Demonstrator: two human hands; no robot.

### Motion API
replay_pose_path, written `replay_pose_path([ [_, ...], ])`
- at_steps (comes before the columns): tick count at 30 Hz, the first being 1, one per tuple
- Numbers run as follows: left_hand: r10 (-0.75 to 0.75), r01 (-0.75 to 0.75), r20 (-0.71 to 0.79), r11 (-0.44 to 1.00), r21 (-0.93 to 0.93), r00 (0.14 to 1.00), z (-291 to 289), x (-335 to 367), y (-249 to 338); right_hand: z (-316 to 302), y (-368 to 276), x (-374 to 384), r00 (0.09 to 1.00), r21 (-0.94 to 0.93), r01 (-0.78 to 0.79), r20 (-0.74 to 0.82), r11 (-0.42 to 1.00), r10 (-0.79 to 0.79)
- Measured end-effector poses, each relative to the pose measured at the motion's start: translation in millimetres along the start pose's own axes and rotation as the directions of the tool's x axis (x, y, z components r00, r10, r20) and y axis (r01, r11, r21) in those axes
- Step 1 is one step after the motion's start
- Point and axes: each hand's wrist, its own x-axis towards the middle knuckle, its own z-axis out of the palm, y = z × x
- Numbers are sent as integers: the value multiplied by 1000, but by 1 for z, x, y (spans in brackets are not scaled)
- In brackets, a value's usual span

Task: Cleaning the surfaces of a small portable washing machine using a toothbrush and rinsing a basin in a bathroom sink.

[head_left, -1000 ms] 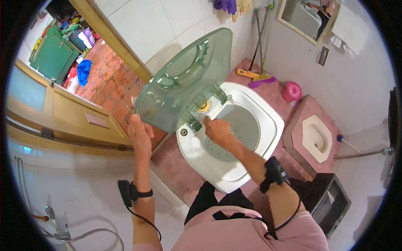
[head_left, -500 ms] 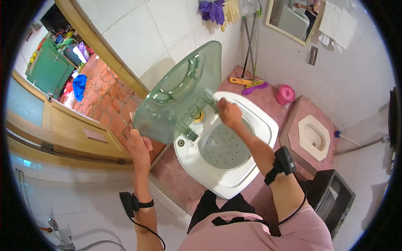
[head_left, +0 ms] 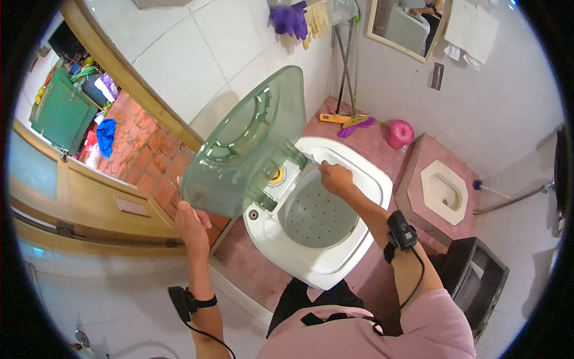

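Observation:
A white top-loading washing tub [head_left: 311, 269] stands before me, its grey drum [head_left: 311, 230] dotted with small holes. Its translucent green lid [head_left: 236, 173] is tilted up along the left side, over a yellow-ringed opening [head_left: 275, 176] beside the drum. At the lid's lower left corner, my left hand [head_left: 192, 224] is closed on the edge, with some fingers hidden behind it. Over the drum's far rim, close to the lid's hinge, my right hand [head_left: 336, 178] is closed around something thin that I cannot make out.
A pink-tiled step with a squat toilet [head_left: 443, 192] and a pink bucket [head_left: 400, 133] are to the right. Mop handles [head_left: 345, 72] lean in the far corner. A dark crate [head_left: 478, 281] stands by my right arm; a wooden door [head_left: 119, 203] is open at left.
My right hand has moved slightly nearer along the rim, and a blurred pale piece in front of it is lower now. My left hand stays at the lid; the view has shifted.

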Motion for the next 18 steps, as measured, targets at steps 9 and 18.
replay_pose_path([
  [9, 539, -631, 414, 766, 120, 733, 2, -60, 8, -29, 141, -65, 833, 875, -220, -61, 431, 549],
  [18, 584, -861, 725, 508, 24, 365, 25, -126, -20, -150, 123, -114, 756, 899, -36, -260, 436, 601],
])
